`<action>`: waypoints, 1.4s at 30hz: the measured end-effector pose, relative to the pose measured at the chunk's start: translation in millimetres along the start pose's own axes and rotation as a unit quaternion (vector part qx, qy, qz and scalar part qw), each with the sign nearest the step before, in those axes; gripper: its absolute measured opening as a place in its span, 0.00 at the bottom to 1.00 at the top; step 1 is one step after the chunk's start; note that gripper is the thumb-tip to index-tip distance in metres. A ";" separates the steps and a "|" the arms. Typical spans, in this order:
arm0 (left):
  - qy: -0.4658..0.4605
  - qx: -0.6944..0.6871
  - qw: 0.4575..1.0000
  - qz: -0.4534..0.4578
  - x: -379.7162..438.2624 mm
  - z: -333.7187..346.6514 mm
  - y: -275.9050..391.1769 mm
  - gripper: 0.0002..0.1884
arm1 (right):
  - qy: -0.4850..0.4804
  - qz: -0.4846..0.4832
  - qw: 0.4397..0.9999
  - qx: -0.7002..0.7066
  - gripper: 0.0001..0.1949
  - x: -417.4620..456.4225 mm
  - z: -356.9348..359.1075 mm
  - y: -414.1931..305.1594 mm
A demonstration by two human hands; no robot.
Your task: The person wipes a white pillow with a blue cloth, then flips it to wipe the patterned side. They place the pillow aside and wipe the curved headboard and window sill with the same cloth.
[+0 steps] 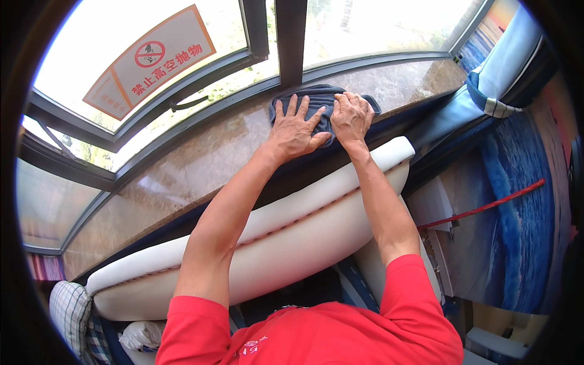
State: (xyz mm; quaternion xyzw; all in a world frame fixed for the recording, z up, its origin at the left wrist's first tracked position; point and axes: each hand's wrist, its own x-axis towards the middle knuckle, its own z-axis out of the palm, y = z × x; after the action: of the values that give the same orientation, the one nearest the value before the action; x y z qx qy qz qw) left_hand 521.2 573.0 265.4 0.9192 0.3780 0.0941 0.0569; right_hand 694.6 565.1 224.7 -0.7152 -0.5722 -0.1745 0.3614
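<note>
A dark grey-blue cloth [315, 98] lies bunched on the polished brown stone windowsill [200, 164], close to the upright window post. My left hand [296, 125] rests flat on it, fingers spread and thumb pointing right. Just to the right, my right hand [352, 116] has its fingers curled into the cloth, gripping its right part. A folded edge of the cloth sticks out beyond my right knuckles. Both forearms reach across the padded white backrest [296, 228] between my body and the sill.
A window sash [255, 52] with a warning sticker [150, 64] is tilted open at the left. The dark window post [290, 45] rises behind the cloth. A tied blue curtain [497, 73] hangs at right, above a red stick [483, 204]. A checked cushion [69, 312] sits lower left.
</note>
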 end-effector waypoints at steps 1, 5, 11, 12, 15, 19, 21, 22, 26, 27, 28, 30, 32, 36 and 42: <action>-0.003 0.004 1.000 0.006 -1.3 -0.4 0.5 0.41 | 0.016 0.002 1.000 -0.009 0.11 -5.2 0.3 -0.9; -0.004 0.054 0.998 0.027 -19.9 5.1 0.8 0.38 | 0.027 0.017 0.999 -0.022 0.12 -29.3 -4.1 -17.1; 0.040 0.057 0.997 0.019 -73.1 0.2 -12.0 0.32 | 0.090 0.025 0.990 0.107 0.13 -83.2 -14.0 -71.4; 0.050 0.060 0.997 0.014 -85.2 0.2 -18.6 0.32 | 0.100 0.030 0.986 0.130 0.12 -91.7 -18.9 -85.1; 0.053 0.054 0.997 -0.011 -134.1 -15.6 -36.1 0.30 | 0.084 0.063 0.973 0.206 0.10 -115.4 -36.1 -127.5; 0.057 0.091 0.994 -0.032 -207.3 -31.6 -72.8 0.30 | 0.035 0.118 0.949 0.290 0.10 -148.7 -40.8 -181.9; 0.057 0.093 0.993 -0.045 -237.1 -43.6 -87.7 0.30 | 0.001 0.164 0.920 0.357 0.11 -161.3 -40.1 -205.9; 0.052 0.095 0.992 -0.059 -253.5 -50.5 -96.7 0.32 | -0.007 0.159 0.920 0.358 0.11 -163.2 -43.5 -221.4; 0.030 0.088 0.990 -0.101 -285.2 -64.2 -115.3 0.34 | -0.047 0.064 0.937 0.339 0.10 -179.0 -47.5 -246.5; 0.034 0.094 0.990 -0.103 -285.0 -63.1 -114.2 0.34 | -0.062 0.074 0.931 0.353 0.10 -179.6 -47.3 -245.8; 0.038 0.100 0.989 -0.104 -282.4 -61.2 -111.9 0.34 | -0.076 0.084 0.924 0.365 0.10 -179.2 -46.6 -243.7; 0.039 0.106 0.989 -0.097 -272.3 -55.9 -106.5 0.33 | -0.077 0.083 0.925 0.363 0.08 -177.1 -44.8 -236.9; 0.036 0.106 0.990 -0.081 -252.9 -47.7 -98.9 0.32 | -0.066 0.089 0.933 0.341 0.08 -171.2 -42.3 -221.1; 0.036 0.103 0.993 -0.048 -198.0 -32.0 -66.3 0.29 | -0.059 0.143 0.935 0.319 0.05 -150.7 -39.0 -169.0; 0.056 0.109 0.992 -0.013 -114.4 -7.9 -18.0 0.28 | -0.036 0.204 0.937 0.280 0.04 -116.7 -38.4 -96.4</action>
State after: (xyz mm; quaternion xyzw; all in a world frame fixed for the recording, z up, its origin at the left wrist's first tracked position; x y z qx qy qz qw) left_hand 427.5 505.3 255.0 0.9084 0.4002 0.1030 -0.0633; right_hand 576.7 464.8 204.0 -0.6924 -0.4519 0.0959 0.5542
